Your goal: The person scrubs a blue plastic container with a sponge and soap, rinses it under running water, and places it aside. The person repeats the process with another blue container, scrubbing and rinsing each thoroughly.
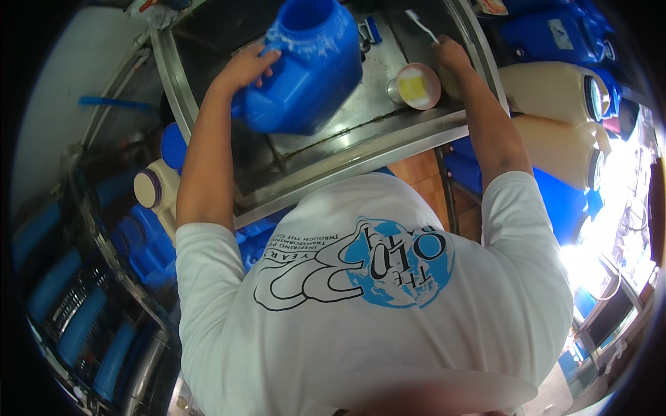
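Observation:
A large blue plastic jug (309, 83) tilts over the metal sink, its round mouth toward the far side and white suds around its neck. My left hand (251, 67) is closed on the jug's side near the neck; the handle itself is mostly hidden. On the right, my right hand (452, 55) grips a white toothbrush (421, 26), bristle end pointing up and left. Between the hands, a pinkish bowl (433, 93) holds a yellow sponge (413, 87) with white foam. Beyond the jug lies a small blue object (374, 30), perhaps a brush.
The stainless sink (361, 147) has a raised rim. Cream jugs (551, 87) and blue containers (555, 31) crowd its right side. At the left stand a cream jug with a lid (149, 187) and several blue containers (142, 243). Orange floor tiles (422, 182) show below.

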A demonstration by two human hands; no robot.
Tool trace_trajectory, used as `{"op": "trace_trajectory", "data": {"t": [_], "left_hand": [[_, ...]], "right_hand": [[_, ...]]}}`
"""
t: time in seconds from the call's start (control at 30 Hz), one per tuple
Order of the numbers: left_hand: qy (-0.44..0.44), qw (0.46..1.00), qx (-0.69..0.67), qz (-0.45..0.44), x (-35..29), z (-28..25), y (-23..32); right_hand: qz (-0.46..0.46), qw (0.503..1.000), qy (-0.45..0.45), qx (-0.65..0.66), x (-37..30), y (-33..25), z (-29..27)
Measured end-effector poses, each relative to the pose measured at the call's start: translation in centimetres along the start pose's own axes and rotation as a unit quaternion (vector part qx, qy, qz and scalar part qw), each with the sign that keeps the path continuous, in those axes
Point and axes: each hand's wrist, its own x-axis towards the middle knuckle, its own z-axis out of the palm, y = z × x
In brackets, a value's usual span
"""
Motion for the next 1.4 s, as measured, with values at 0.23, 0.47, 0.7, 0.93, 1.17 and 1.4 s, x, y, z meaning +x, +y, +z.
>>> {"op": "trace_trajectory", "data": {"t": [0.23,0.47,0.7,0.93,1.17,1.4], "left_hand": [[0.066,0.966,0.207,0.137,-5.1,1.3,-1.1],[0.228,0.906,0.238,0.266,-7.7,9.4,4.8],[0.160,0.967,0.175,0.091,-5.0,14.4,7.9],[0.147,0.965,-0.202,0.076,-6.3,4.4,6.0],[0.226,0.884,-0.410,0.018,-3.9,3.7,-3.4],[0.257,0.834,-0.487,-0.014,-3.4,4.9,-7.3]], "right_hand": [[-0.240,0.839,-0.400,-0.280,-0.3,-2.2,5.4],[-0.065,0.832,-0.503,-0.222,0.6,2.2,14.9],[-0.082,0.824,-0.516,-0.220,0.5,3.0,16.9],[-0.070,0.834,-0.507,-0.206,0.7,3.8,16.4],[-0.075,0.849,-0.482,-0.202,1.4,3.6,14.7],[-0.006,0.968,-0.236,-0.082,1.7,2.3,7.6]]}}
